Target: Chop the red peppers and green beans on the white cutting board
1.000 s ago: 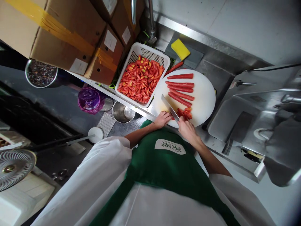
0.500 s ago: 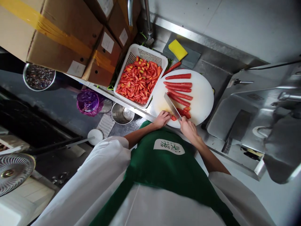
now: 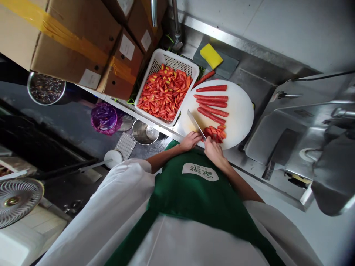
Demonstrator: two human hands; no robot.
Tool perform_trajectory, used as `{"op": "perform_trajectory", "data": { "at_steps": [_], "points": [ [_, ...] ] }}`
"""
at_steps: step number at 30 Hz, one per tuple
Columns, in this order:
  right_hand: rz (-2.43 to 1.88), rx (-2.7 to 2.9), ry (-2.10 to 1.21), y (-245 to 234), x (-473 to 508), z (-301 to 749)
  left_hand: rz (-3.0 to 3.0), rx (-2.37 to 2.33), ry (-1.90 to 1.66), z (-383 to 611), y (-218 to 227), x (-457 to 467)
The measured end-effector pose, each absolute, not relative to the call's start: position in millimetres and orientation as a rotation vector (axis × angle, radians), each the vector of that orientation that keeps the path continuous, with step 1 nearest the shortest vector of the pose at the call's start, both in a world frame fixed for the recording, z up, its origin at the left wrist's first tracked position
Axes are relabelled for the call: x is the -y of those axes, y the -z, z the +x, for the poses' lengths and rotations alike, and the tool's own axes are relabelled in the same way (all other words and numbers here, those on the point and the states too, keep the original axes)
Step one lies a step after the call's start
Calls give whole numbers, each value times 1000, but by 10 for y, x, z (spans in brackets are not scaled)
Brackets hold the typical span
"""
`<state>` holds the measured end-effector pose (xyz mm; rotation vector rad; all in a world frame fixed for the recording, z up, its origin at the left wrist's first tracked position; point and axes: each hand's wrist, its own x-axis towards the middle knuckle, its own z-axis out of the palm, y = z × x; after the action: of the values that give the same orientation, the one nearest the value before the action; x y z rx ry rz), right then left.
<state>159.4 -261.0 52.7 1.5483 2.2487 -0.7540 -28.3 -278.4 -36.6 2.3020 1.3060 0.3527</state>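
Right hand (image 3: 212,150) is closed round the handle of the knife (image 3: 196,125), and the blade slants up and to the left over the near part of the round white cutting board (image 3: 241,111). Left hand (image 3: 190,140) sits at the board's near edge just beside the blade with its fingers curled under. We cannot tell whether it pins anything, since the knuckles hide what lies below.

We note a small heap of cut pieces (image 3: 215,132) to the right of the blade, close to both hands. Four whole red vegetables (image 3: 212,108) lie in a row further back on the board, apart from the knife. We cannot tell whether they are carrots or long peppers.

Handling, our judgement: each looks light, slim and smooth-skinned, and probably firm. Being round, one would likely roll under a blade. It is best pinned from above with bent fingertips, close behind the cut and clear of the edge.

Surroundings: a white basket (image 3: 169,59) of cut red pieces touches the board's left side. A yellow sponge (image 3: 211,56) lies behind the board, and cardboard boxes (image 3: 69,40) stand to the left.
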Motion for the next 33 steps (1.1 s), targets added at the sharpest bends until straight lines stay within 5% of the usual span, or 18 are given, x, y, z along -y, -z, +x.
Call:
{"op": "perform_trajectory", "data": {
  "at_steps": [33],
  "points": [
    [1524,-2273,784,-449,2706,1520,2266,-1233,-470,-398,332,2831]
  ]
}}
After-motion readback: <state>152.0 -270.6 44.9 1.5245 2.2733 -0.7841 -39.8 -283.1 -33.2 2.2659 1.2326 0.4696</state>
